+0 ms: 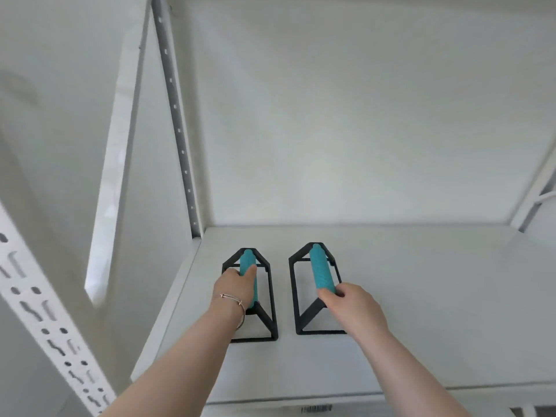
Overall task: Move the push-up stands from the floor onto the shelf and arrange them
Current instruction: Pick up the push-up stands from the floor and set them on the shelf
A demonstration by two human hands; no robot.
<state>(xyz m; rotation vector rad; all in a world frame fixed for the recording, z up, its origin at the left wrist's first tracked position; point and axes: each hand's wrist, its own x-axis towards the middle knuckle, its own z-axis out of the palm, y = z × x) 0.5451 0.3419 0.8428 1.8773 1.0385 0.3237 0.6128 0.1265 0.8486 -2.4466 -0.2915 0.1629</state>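
Note:
Two push-up stands with black wire frames and teal grips stand side by side on the white shelf (421, 296), their handles running front to back. My left hand (236, 285) is wrapped around the teal grip of the left stand (248, 260). My right hand (350, 305) grips the near end of the right stand (320, 270), fingers closed on the lower part of its teal handle. Both frames rest flat on the shelf board, a small gap between them.
A white perforated upright (177, 121) rises at the shelf's back left corner, and another slotted post (48, 320) slants across the lower left. The white back wall (361, 115) closes the shelf. Bare board extends to the right of the stands.

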